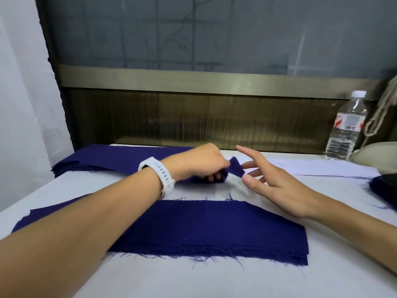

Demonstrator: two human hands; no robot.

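My left hand (202,162), with a white watch on the wrist, grips the end of a navy blue fabric strip (235,167) lifted off the top of a pile (111,157) at the back left. My right hand (277,183) is beside it with fingers spread; its thumb and a fingertip touch the raised corner of the strip. A second stack of navy fabric pieces (206,229) with frayed edges lies flat in front of me on the white table (193,282), partly under my left forearm.
A clear plastic water bottle (345,127) stands at the back right beside a pale rounded object (373,153). More dark fabric (384,190) lies at the right edge. White sheets (311,166) lie behind my right hand. A window frame and panel rise behind the table.
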